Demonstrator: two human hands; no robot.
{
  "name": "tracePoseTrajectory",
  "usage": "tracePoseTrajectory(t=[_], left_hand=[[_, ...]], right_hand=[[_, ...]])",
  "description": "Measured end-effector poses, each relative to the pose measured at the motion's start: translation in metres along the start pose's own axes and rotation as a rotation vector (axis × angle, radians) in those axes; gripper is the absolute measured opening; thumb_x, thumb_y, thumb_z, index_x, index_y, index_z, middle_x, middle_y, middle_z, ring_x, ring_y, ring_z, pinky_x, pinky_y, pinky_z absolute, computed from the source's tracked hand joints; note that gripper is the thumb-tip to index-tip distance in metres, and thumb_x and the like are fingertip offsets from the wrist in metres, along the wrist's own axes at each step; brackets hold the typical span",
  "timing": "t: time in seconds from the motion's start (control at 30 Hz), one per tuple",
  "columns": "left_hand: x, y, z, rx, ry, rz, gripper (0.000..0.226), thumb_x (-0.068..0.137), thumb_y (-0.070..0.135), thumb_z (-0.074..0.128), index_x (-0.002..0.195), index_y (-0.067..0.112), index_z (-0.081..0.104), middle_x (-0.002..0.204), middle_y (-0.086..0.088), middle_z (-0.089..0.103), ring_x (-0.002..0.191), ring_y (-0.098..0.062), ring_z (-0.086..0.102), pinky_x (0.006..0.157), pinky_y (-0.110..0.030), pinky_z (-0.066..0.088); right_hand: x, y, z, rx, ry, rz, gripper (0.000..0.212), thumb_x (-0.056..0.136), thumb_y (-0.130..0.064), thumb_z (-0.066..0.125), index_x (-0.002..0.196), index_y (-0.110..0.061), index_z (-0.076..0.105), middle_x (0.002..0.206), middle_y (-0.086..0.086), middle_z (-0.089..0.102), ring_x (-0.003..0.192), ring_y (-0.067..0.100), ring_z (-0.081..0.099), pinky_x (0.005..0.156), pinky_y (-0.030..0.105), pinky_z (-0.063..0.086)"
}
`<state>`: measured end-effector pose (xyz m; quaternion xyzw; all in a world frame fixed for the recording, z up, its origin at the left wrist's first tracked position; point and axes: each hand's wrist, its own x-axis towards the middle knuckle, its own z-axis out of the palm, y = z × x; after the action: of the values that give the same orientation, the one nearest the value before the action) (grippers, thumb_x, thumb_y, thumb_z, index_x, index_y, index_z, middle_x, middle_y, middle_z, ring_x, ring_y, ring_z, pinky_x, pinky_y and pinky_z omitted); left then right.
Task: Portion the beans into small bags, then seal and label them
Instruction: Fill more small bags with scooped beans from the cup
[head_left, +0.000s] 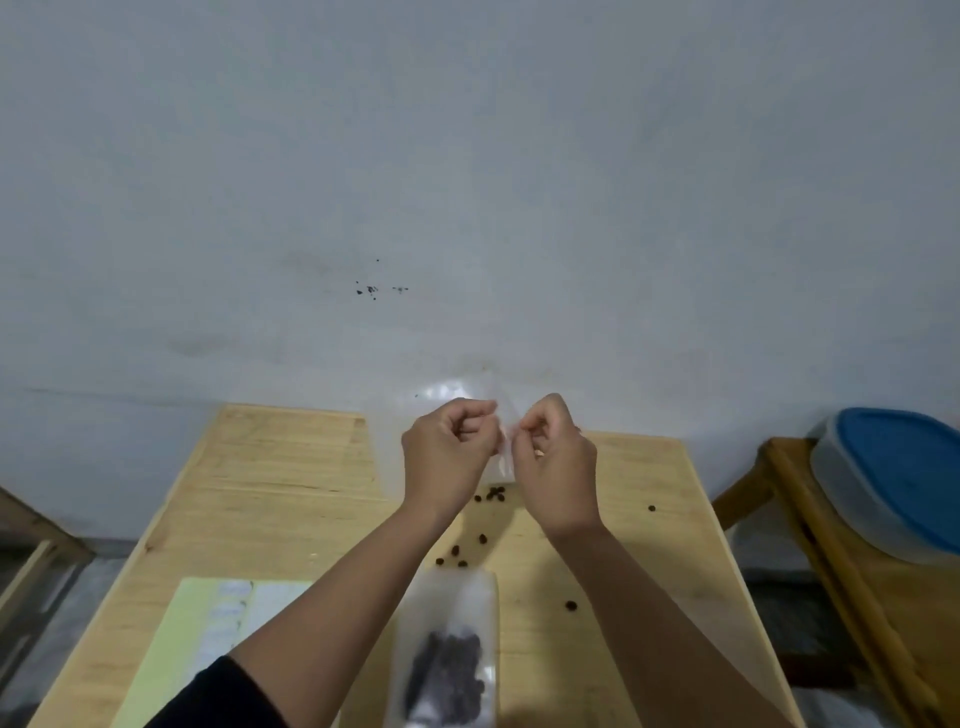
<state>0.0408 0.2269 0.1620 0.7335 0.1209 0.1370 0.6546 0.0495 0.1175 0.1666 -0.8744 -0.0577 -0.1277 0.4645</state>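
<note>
My left hand (451, 451) and my right hand (556, 457) are raised above the far part of the wooden table (270, 493), fingers pinched together on the top edge of a small clear bag (501, 415) held between them. Below the hands, several dark beans (491, 496) lie loose on the table. Nearer me, a clear bag of beans (447, 660) lies flat with a dark heap inside it. A sheet of white labels on pale yellow backing (218, 629) rests at the near left, partly under my left forearm.
A clear tub with a blue lid (898, 483) sits on a wooden stand (779, 467) to the right. A wooden frame (31, 545) shows at the left edge. A pale wall (467, 182) rises right behind the table. Stray beans (651, 507) dot the right half.
</note>
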Motion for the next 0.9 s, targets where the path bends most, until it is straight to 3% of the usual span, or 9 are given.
tracePoseTrajectory(t=[0.13, 0.23, 0.4, 0.5, 0.57, 0.67, 0.73, 0.8, 0.9], left_hand=[[0.006, 0.000, 0.007, 0.008, 0.006, -0.014, 0.014, 0.084, 0.015, 0.067, 0.089, 0.028, 0.071, 0.074, 0.007, 0.072, 0.076, -0.005, 0.069, 0.074, -0.018, 0.053], [0.007, -0.003, 0.011, 0.061, -0.017, -0.008, 0.015, 0.085, 0.017, 0.068, 0.087, 0.033, 0.069, 0.078, 0.007, 0.073, 0.080, -0.005, 0.070, 0.075, -0.019, 0.054], [0.008, -0.003, 0.019, 0.253, 0.034, 0.022, 0.011, 0.084, 0.016, 0.067, 0.093, 0.021, 0.073, 0.069, 0.008, 0.069, 0.059, 0.003, 0.061, 0.060, -0.005, 0.045], [0.008, -0.003, 0.015, 0.324, 0.130, 0.039, 0.015, 0.084, 0.013, 0.063, 0.092, 0.021, 0.073, 0.062, 0.011, 0.064, 0.051, 0.007, 0.053, 0.056, -0.002, 0.039], [0.007, -0.006, 0.010, 0.360, 0.118, 0.063, 0.015, 0.084, 0.013, 0.064, 0.093, 0.021, 0.073, 0.063, 0.013, 0.063, 0.056, 0.008, 0.055, 0.059, -0.001, 0.038], [0.012, -0.011, 0.005, 0.348, -0.017, 0.102, 0.017, 0.084, 0.021, 0.069, 0.100, 0.028, 0.069, 0.083, 0.018, 0.068, 0.080, 0.009, 0.062, 0.070, -0.004, 0.042], [0.018, -0.018, 0.000, 0.400, -0.148, 0.180, 0.051, 0.076, 0.030, 0.078, 0.122, 0.033, 0.056, 0.116, 0.028, 0.057, 0.106, 0.014, 0.053, 0.088, -0.001, 0.037], [0.024, -0.027, -0.003, 0.487, -0.294, 0.229, 0.100, 0.063, 0.039, 0.085, 0.143, 0.034, 0.026, 0.143, 0.027, 0.028, 0.130, 0.014, 0.027, 0.101, 0.002, 0.019], [0.024, -0.038, 0.005, 0.523, -0.418, 0.285, 0.129, 0.056, 0.043, 0.088, 0.144, 0.036, -0.007, 0.155, 0.019, 0.000, 0.142, 0.005, -0.001, 0.109, -0.003, 0.004]], right_hand=[[0.012, 0.008, -0.008, 0.046, -0.146, -0.076, 0.019, 0.090, -0.008, 0.053, 0.097, -0.020, 0.067, 0.084, -0.004, 0.068, 0.077, 0.003, 0.062, 0.066, 0.018, 0.050], [0.022, 0.018, -0.014, 0.074, -0.197, -0.028, 0.018, 0.087, -0.009, 0.060, 0.099, -0.017, 0.070, 0.085, -0.006, 0.070, 0.075, -0.010, 0.060, 0.069, 0.006, 0.046], [0.028, 0.022, -0.009, -0.009, -0.171, -0.034, 0.018, 0.086, -0.006, 0.058, 0.093, -0.015, 0.072, 0.080, -0.002, 0.071, 0.070, 0.001, 0.062, 0.069, 0.014, 0.050], [0.034, 0.029, -0.007, -0.129, -0.145, -0.036, 0.024, 0.087, -0.004, 0.053, 0.095, -0.013, 0.073, 0.090, 0.001, 0.071, 0.081, 0.010, 0.063, 0.077, 0.018, 0.048], [0.041, 0.035, -0.011, -0.186, -0.161, -0.008, 0.026, 0.088, -0.006, 0.050, 0.098, -0.015, 0.073, 0.098, 0.000, 0.071, 0.088, 0.010, 0.063, 0.079, 0.012, 0.042], [0.050, 0.037, -0.013, -0.212, -0.265, -0.019, 0.030, 0.093, -0.008, 0.046, 0.106, -0.019, 0.071, 0.093, -0.001, 0.063, 0.080, 0.007, 0.055, 0.065, 0.005, 0.034], [0.054, 0.036, -0.015, -0.253, -0.337, -0.055, 0.034, 0.095, -0.008, 0.043, 0.113, -0.022, 0.068, 0.087, -0.003, 0.052, 0.075, 0.006, 0.046, 0.057, 0.005, 0.031], [0.056, 0.037, -0.016, -0.281, -0.400, -0.112, 0.036, 0.096, -0.007, 0.041, 0.116, -0.024, 0.066, 0.085, -0.002, 0.046, 0.074, 0.008, 0.043, 0.056, 0.005, 0.029], [0.054, 0.036, -0.015, -0.254, -0.482, -0.153, 0.040, 0.095, -0.005, 0.039, 0.118, -0.027, 0.064, 0.078, -0.005, 0.039, 0.078, 0.011, 0.042, 0.058, 0.012, 0.030]])
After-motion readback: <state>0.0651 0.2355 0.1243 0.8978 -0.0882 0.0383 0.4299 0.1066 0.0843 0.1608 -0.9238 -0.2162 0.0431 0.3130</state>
